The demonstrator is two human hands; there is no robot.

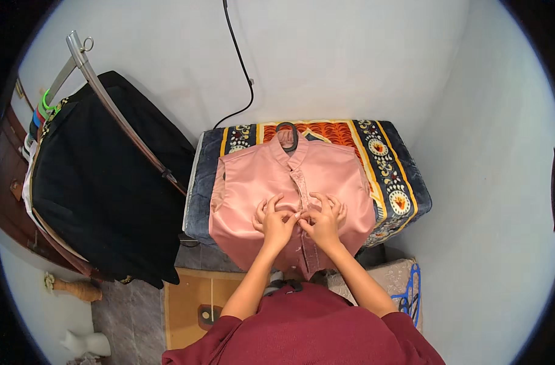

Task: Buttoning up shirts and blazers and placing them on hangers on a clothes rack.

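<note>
A pink satin sleeveless garment with a stand collar [248,175] lies spread over a patterned blanket. Inside its neck is a black clothes hanger [287,129], whose hook curves above the collar. My left hand [276,220] pinches the edge of the front placket [300,185] between thumb and forefinger. Close beside it, my right hand [322,221] pinches the placket from the other side, the fingertips of both hands nearly meeting. The other fingers of each hand are raised and spread. Whatever small part lies between the fingertips is hidden. Below the hands, the lower front hangs over the near edge.
The orange and navy plush blanket [399,200] covers a table-like support. To the left, black garments [109,182] hang on a metal rack [118,112]. A black cable [241,64] runs down the wall. Blue hangers [413,292] lie on a patterned cushion-like item [387,276] at lower right.
</note>
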